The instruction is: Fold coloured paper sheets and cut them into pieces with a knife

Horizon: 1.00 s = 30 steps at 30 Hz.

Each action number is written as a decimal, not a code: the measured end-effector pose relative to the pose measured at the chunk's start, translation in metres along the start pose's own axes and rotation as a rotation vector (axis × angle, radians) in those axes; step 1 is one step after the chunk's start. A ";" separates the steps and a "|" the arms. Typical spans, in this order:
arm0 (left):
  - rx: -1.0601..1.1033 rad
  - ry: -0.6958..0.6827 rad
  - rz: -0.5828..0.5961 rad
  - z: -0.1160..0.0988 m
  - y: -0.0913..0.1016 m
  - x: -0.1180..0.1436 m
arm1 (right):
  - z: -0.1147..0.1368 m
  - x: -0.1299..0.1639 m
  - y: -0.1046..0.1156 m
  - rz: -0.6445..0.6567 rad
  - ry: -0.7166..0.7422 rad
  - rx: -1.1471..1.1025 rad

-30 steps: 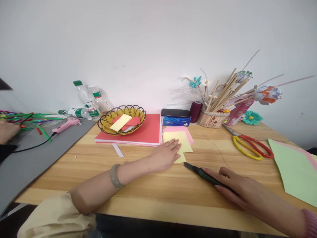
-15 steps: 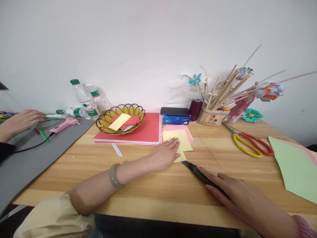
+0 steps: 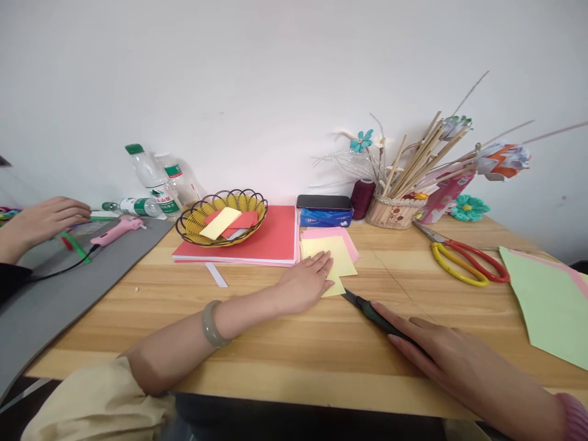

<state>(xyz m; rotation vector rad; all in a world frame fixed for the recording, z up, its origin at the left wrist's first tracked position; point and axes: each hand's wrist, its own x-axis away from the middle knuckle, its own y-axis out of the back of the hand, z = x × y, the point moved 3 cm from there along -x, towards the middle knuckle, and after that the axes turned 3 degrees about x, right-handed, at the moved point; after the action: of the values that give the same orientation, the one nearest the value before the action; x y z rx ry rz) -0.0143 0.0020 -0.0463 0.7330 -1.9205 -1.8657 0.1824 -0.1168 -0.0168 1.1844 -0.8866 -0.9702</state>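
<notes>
L hand (image 3: pixel 307 283) lies flat, fingers spread, pinning the yellow paper (image 3: pixel 331 260) on the counter (image 3: pixel 257 343), just in front of the red sheets (image 3: pixel 275 239). R hand (image 3: pixel 441 355) is closed over a knife (image 3: pixel 367 308); its long axis runs diagonally up-left, tip touching the paper's near-right edge, beside the L hand's fingertips. Writing on bottles (image 3: pixel 151 177) and the blue tissue pack (image 3: pixel 325 215) is too small to read.

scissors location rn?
In the head view, the scissors lie flat on the table at the right, between the stick basket behind them and the green paper sheet, beyond the right hand.
</notes>
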 end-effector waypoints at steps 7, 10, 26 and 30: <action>-0.004 -0.002 0.003 0.000 0.000 0.000 | 0.001 -0.007 0.003 0.038 -0.030 0.000; -0.004 0.003 0.005 0.000 0.001 0.000 | 0.004 -0.013 0.005 0.013 0.013 0.000; 0.010 -0.001 0.029 -0.001 0.002 -0.001 | 0.004 -0.029 0.007 0.071 -0.002 0.071; 0.017 -0.053 0.048 0.001 0.004 -0.001 | 0.005 -0.024 0.007 0.091 -0.007 0.085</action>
<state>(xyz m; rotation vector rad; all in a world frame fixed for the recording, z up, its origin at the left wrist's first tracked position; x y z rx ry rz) -0.0149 0.0035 -0.0424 0.6430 -1.9713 -1.8597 0.1703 -0.0948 -0.0107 1.2025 -0.9867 -0.8704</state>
